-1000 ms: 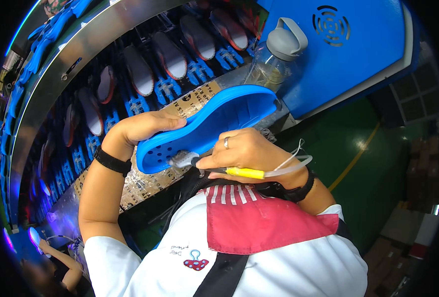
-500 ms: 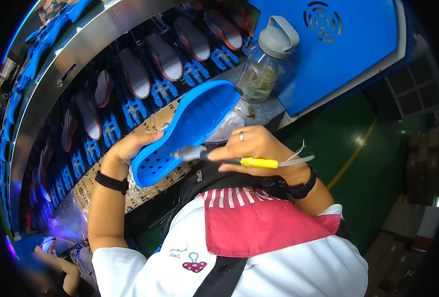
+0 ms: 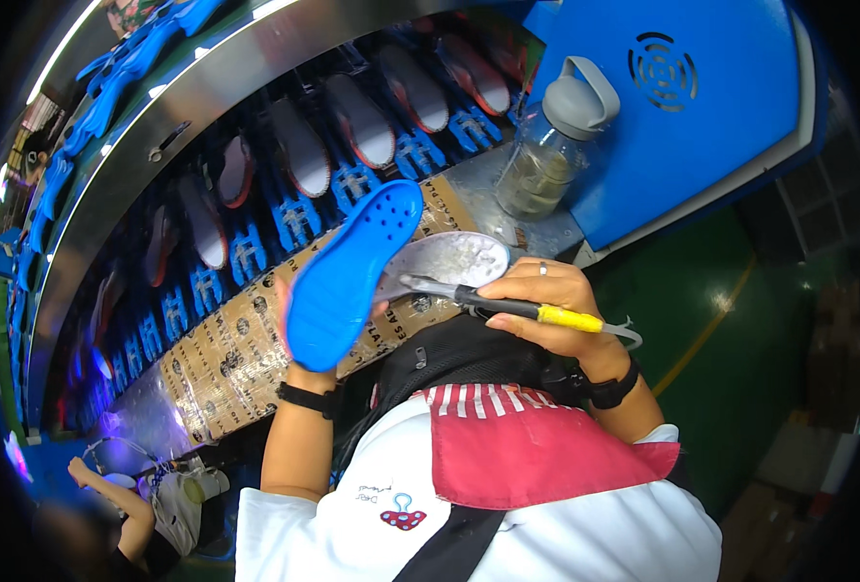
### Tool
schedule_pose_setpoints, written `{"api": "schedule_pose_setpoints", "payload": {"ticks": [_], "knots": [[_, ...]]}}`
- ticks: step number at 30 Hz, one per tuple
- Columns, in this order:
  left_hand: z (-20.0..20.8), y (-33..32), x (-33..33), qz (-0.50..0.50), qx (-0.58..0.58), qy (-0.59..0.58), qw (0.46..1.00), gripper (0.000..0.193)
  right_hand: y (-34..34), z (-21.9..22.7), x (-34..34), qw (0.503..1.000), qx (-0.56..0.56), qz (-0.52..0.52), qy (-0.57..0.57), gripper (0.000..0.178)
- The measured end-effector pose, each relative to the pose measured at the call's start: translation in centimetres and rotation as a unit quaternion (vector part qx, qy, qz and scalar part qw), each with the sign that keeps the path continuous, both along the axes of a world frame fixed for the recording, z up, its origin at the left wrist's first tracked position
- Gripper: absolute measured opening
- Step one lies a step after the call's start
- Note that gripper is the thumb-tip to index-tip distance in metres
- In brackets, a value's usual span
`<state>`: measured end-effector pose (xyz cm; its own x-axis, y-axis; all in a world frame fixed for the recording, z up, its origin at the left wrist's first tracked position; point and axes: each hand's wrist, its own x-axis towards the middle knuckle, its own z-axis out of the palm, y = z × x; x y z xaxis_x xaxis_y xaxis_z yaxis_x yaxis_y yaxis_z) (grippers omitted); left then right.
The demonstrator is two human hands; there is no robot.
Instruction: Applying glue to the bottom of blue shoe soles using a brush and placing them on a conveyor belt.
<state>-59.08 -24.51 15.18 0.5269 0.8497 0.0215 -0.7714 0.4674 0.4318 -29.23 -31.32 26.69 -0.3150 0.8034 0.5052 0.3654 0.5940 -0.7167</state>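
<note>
My left hand, mostly hidden behind it, grips a blue shoe sole from beneath. The sole tilts, with a cluster of small holes at its far end. Closed around a brush with a black and yellow handle is my right hand; a pale tube or strip curves off the handle's end. The brush's grey head lies over a pale, sole-shaped piece coated with whitish, crusty residue, just right of the blue sole and partly hidden by it.
A printed-paper ledge runs below a rack of grey shoes on blue holders. A lidded clear bottle stands by a blue machine panel. At lower left, another person's arm reaches up.
The blue sole has been turned round, so its holed end now points away from me. The brush has left the sole for the pale piece. My view has shifted slightly.
</note>
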Motion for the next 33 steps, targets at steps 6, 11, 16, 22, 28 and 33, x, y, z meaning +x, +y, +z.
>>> {"api": "schedule_pose_setpoints", "payload": {"ticks": [6, 11, 16, 22, 28, 33], "knots": [[-3.5, -2.3, 1.4, -0.070, -0.175, -0.128, 0.974, 0.093, -0.2, 0.1, -0.7, 0.997, -0.016, -0.068, 0.041, 0.026], [-3.1, -3.1, 2.2, -0.107, -0.195, -0.093, 0.970, 0.090, -0.2, 1.2, -1.8, 0.988, -0.065, -0.112, 0.083, 0.022], [1.2, -2.6, 3.8, -0.052, -0.140, -0.141, 0.979, 0.089, 0.7, 3.2, -4.6, 0.992, -0.013, -0.059, 0.107, 0.017], [4.9, -2.4, 6.4, -0.032, -0.109, -0.189, 0.975, 0.087, 2.7, 5.2, -6.4, 0.969, 0.167, -0.177, 0.031, 0.022], [2.8, -2.6, 7.3, 0.073, -0.024, -0.029, 0.997, 0.080, 2.4, 4.8, -8.7, 0.958, 0.204, -0.173, -0.106, 0.027], [2.6, -1.4, 6.0, 0.058, -0.060, -0.122, 0.989, 0.079, 2.4, 4.4, -8.9, 0.974, 0.210, -0.086, 0.001, 0.028]]}}
